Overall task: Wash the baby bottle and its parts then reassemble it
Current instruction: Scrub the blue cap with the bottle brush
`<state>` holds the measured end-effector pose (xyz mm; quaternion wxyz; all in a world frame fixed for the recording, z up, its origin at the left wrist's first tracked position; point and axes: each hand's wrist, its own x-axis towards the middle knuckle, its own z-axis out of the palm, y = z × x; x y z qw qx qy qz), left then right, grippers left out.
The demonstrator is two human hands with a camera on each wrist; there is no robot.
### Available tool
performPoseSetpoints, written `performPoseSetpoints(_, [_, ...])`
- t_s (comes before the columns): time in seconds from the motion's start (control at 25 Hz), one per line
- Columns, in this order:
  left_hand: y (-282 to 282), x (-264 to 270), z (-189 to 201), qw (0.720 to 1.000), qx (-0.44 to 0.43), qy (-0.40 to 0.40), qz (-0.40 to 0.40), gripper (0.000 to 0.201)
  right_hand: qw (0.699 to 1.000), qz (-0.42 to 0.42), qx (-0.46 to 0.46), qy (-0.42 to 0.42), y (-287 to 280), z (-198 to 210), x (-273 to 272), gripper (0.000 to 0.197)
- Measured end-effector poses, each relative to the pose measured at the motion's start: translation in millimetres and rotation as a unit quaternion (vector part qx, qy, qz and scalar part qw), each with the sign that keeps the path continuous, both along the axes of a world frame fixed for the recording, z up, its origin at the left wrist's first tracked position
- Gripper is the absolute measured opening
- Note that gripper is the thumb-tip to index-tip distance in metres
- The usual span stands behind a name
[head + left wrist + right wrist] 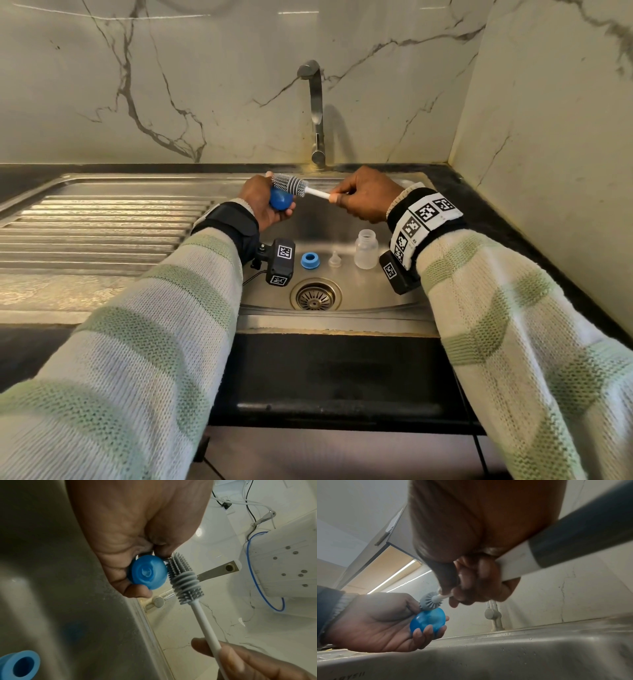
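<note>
Nearest us in the steel sink (342, 322), just behind the drain (315, 294), we see three parts in a row: blue collar ring (310, 260), clear teat (334, 259) and open bottle (365, 249) (upright, apart). Beyond the drain, above the basin, our left hand (263, 202) cups the blue cap (281, 199). Our right hand (368, 196) pinches the white-handled brush (301, 187), its grey bristles touching the cap, before the tap (317, 113).

Marble-veined wall (205, 85) behind a steel tap (317, 113) — ribbed drainboard (102, 226) left, drain strainer (315, 296) below.
</note>
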<state>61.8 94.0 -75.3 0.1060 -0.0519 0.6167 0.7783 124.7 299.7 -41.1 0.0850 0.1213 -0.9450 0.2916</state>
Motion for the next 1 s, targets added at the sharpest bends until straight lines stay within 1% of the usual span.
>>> performPoseSetpoints(0.12, [1.4, 0.9, 1.9, 1.000, 0.006, 0.001, 0.005, 0.047, 1.000, -0.011, 0.004, 0.024, 1.3, -0.8, -0.6, 0.025])
performPoseSetpoints(0.24, [1.2, 1.6, 3.8, 1.000, -0.008, 0.004, 0.006, 0.053, 1.000, 0.004, -0.007, 0.003, -2.5, 0.1, 0.4, 0.024])
performPoseSetpoints(0.32, [1.8, 1.3, 4.0, 1.000, -0.005, 0.006, 0.004, 0.048, 0.999, -0.008, 0.000, 0.034, -2.5, -0.3, 0.3, 0.024])
performPoseSetpoints(0.36, [1.9, 1.3, 4.2, 1.000, -0.003, 0.008, 0.001, 0.046, 0.999, -0.010, -0.006, 0.030, -1.6, -0.5, -0.1, 0.024])
performPoseSetpoints(0.44, [0.9, 0.2, 3.8, 1.000, -0.010, 0.010, 0.005, 0.048, 0.999, -0.001, -0.033, -0.013, -2.2, 0.0, 0.7, 0.022])
performPoseSetpoints(0.48, [0.8, -0.3, 3.5, 1.000, -0.016, 0.008, 0.012, 0.049, 0.999, 0.000, -0.030, -0.019, -2.1, -0.3, 0.4, 0.022])
performPoseSetpoints(0.6, [3.3, -0.6, 1.5, 0.999, -0.023, 0.005, 0.029, 0.049, 1.000, -0.014, -0.002, 0.025, 0.7, -1.2, -0.3, 0.024])
performPoseSetpoints(0.72, [3.7, -0.6, 2.2, 0.999, -0.028, 0.005, 0.032, 0.051, 1.000, 0.001, -0.016, -0.015, -0.6, -0.8, 0.5, 0.023])
performPoseSetpoints(0.84, [3.7, -3.7, 1.3, 0.999, -0.028, 0.003, 0.026, 0.053, 0.999, -0.013, 0.011, 0.034, 0.0, 0.1, -0.4, 0.026])
performPoseSetpoints(1.0, [4.3, -2.2, -0.3, 1.000, -0.011, 0.005, 0.016, 0.053, 1.000, -0.010, 0.012, 0.015, 2.1, 0.1, -0.1, 0.024])
